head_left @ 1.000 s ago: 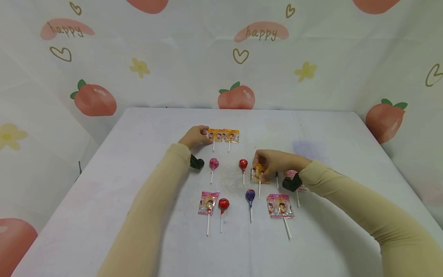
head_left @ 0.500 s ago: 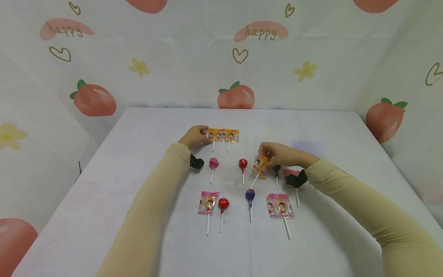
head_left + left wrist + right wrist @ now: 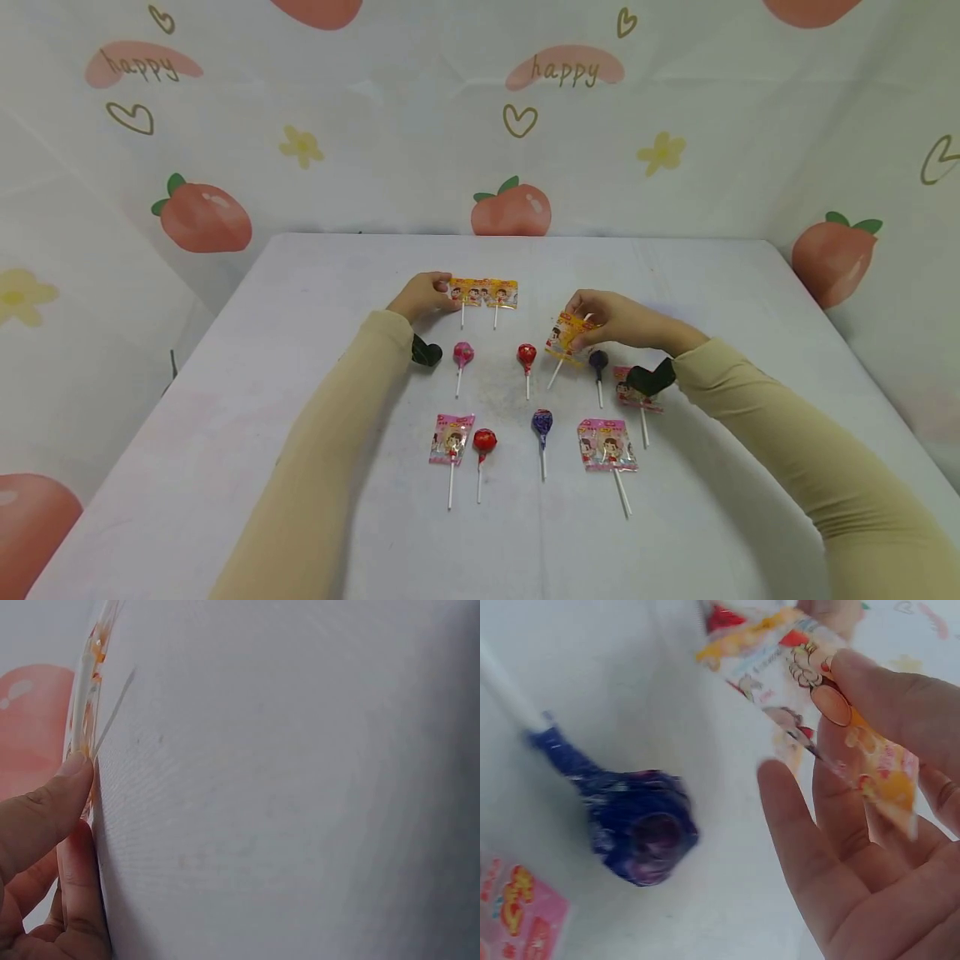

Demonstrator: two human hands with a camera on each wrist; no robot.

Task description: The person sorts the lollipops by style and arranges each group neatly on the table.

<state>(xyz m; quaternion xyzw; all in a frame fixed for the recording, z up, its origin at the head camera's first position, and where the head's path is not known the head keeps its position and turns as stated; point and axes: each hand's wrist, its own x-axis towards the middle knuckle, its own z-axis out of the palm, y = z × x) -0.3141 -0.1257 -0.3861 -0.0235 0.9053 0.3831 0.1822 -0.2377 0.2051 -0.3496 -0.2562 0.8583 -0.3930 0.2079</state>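
Two lollipops in flat yellow packets lie side by side at the back of the table, sticks toward me. At the left packet, my left hand pinches the edge between thumb and fingers, as the left wrist view shows. My right hand holds another yellow-packet lollipop between thumb and fingers, tilted, its white stick pointing down and left. Right below that hand lies a dark, ball-shaped lollipop, which shows blue in the right wrist view. A red lollipop lies left of the held packet.
Nearer me lie a purple lollipop, a red one and pink packets with sticks, more of them at the right. A pink ball lollipop lies near the left wrist. A printed cloth hangs behind the table.
The right hand has lifted the yellow-packet lollipop and carried it toward the back of the table, uncovering the dark lollipop. The left hand has stayed at the left packet.
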